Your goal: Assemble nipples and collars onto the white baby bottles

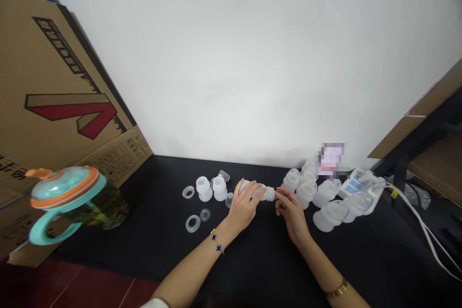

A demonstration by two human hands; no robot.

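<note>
My left hand (245,204) wraps around the body of a translucent white plastic baby bottle (258,191), which lies on its side. My right hand (292,211) is close by, its fingertips at the bottle's neck end; I cannot tell whether they grip it. To the left lie clear silicone rings (193,223), a small clear nipple part (204,214) and white bottle parts (204,188). A cluster of frosted white bottles (330,214) stands and lies to the right of my right hand.
A black tabletop (162,245) runs along a white wall. A teal and orange lidded cup (65,192) stands at the left against a cardboard box (61,86). A pixelated packet (331,160), a white device (361,187) and a white cable (422,226) lie at the right.
</note>
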